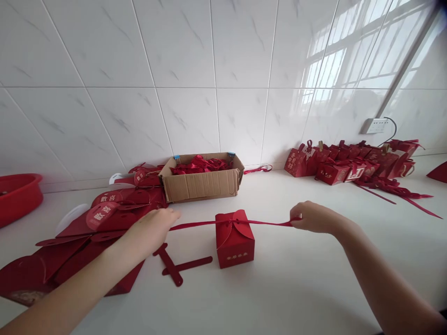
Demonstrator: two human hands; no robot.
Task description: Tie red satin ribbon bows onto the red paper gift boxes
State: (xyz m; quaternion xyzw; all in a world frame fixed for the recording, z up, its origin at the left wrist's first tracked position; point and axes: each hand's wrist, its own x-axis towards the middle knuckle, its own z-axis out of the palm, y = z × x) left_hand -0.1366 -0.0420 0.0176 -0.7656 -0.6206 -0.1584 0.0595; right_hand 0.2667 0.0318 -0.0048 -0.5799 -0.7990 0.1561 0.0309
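Note:
A small red gift box with gold lettering on its front stands upright on the white table, its curved top flaps folded together. Across its top runs a red ribbon, stretched nearly straight to both sides and crossing at the middle of the lid. My left hand is closed on the ribbon's left end, above the pile of flat red boxes. On the other side, my right hand pinches the right end, a little above the table. Neither hand touches the box.
Behind stands a cardboard box of red ribbons. Flat red boxes are heaped at left, beside a red basin. Red strips lie near the gift box. Several finished boxes and loose ribbons are at back right.

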